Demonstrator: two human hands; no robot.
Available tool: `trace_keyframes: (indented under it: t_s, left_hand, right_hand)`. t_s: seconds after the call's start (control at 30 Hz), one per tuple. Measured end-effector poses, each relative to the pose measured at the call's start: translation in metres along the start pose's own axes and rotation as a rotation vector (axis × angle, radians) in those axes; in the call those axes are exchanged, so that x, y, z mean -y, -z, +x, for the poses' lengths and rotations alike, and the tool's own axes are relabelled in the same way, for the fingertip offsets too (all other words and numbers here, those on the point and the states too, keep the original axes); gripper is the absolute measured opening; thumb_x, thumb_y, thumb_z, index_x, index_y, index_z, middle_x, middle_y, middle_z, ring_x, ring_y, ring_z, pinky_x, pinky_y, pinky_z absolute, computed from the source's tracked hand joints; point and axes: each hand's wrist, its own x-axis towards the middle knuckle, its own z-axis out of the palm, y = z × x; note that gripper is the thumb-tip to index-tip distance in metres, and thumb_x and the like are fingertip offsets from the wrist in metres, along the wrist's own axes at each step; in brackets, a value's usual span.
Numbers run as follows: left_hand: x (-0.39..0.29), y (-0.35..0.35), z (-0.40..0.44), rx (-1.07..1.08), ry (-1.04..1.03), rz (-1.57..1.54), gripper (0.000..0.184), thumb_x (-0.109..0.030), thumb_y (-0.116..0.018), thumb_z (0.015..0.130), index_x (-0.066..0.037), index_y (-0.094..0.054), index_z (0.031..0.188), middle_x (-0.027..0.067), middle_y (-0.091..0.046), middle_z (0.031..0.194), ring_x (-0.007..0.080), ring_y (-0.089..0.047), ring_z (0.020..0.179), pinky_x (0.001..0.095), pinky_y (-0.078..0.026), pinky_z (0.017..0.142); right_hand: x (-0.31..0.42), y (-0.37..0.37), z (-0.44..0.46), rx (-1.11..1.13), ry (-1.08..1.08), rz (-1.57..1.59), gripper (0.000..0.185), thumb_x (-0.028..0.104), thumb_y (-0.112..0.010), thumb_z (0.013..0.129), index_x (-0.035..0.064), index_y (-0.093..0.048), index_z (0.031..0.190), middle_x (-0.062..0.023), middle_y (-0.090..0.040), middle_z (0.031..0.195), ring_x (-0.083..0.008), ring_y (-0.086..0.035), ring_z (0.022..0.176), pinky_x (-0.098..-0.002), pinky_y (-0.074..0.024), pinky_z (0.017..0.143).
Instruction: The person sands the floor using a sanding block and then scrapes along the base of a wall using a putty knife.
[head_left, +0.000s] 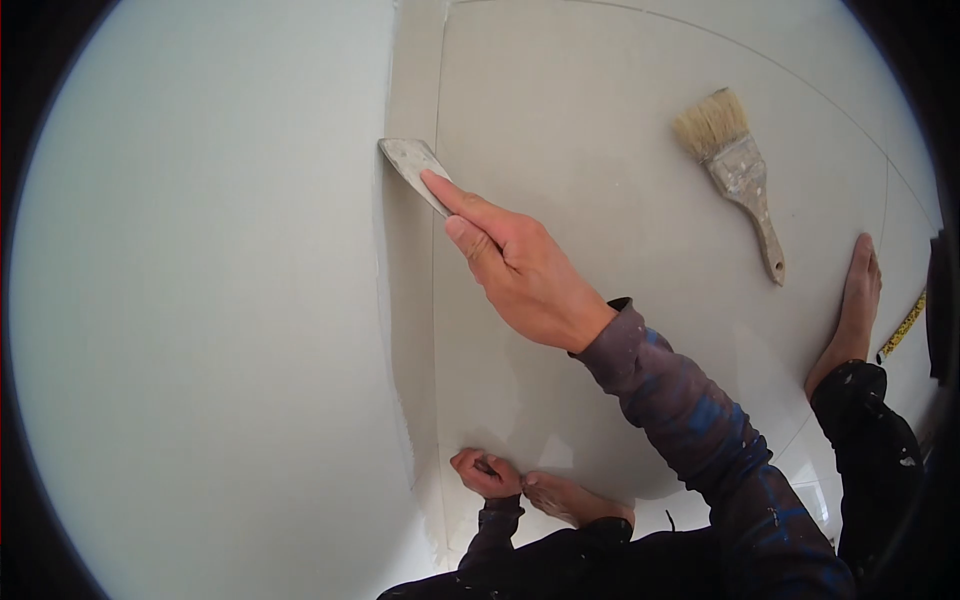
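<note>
Grey scraper (408,158) at eleven o'clock: my right hand (540,270) is gripping it, likely scraping by the wall (210,300), next needing steady pushing. Left hand (487,474) is curling; holding anything, I can't tell.

The pale tiled floor (600,110) bears a wide, paint-smeared brush (738,172) lying right of the right hand (535,278) and its grip, one bare foot (852,305) farther right, another (572,497) behind, bodyward.

Scraper (408,160) partly hidden by right hand (525,268); unclear whether left hand (487,476) holds anything
</note>
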Motion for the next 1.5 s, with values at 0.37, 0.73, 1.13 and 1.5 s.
trace_keyframes:
  t_s: [0.37,0.73,1.13,1.5]
  left_hand:
    - [0.011,0.002,-0.007,0.014,0.002,0.01,0.021,-0.008,-0.055,0.084,-0.004,-0.05,0.104,0.0094,-0.044,0.101,0.0128,-0.04,0.07,0.0286,-0.034,0.056]
    - [0.006,0.003,-0.007,0.044,0.022,0.028,0.022,-0.009,-0.054,0.084,-0.004,-0.049,0.106,0.0098,-0.043,0.1,0.0155,-0.043,0.073,0.0303,-0.035,0.057]
    - [0.01,0.006,-0.009,0.05,0.0,0.052,0.021,-0.013,-0.055,0.087,-0.004,-0.049,0.106,0.0105,-0.044,0.101,0.0172,-0.044,0.076,0.0315,-0.037,0.058]
    - [0.005,0.004,-0.006,0.025,0.042,0.052,0.018,-0.013,-0.056,0.086,-0.006,-0.052,0.102,0.014,-0.049,0.095,0.0271,-0.05,0.078,0.0393,-0.039,0.058]
  right_hand:
    - [0.017,0.033,0.038,-0.057,0.113,-0.141,0.047,0.023,-0.045,0.109,-0.0004,-0.048,0.149,-0.0183,-0.067,0.102,-0.0274,-0.06,0.092,-0.0327,-0.0472,0.094]
    - [0.047,0.068,0.089,-0.083,0.036,-0.112,0.049,0.029,-0.044,0.109,0.0099,-0.048,0.154,0.0033,-0.041,0.064,-0.0085,-0.041,0.053,-0.0294,-0.0435,0.05]
    - [0.054,0.074,0.091,-0.108,0.055,-0.104,0.049,0.033,-0.044,0.11,0.0184,-0.045,0.157,0.0052,-0.04,0.071,-0.0032,-0.037,0.052,-0.0225,-0.0394,0.043]
    - [0.063,0.079,0.096,-0.052,0.013,-0.136,0.051,0.032,-0.045,0.108,0.0136,-0.045,0.156,0.0043,-0.043,0.07,-0.0079,-0.043,0.056,-0.0267,-0.0437,0.049]
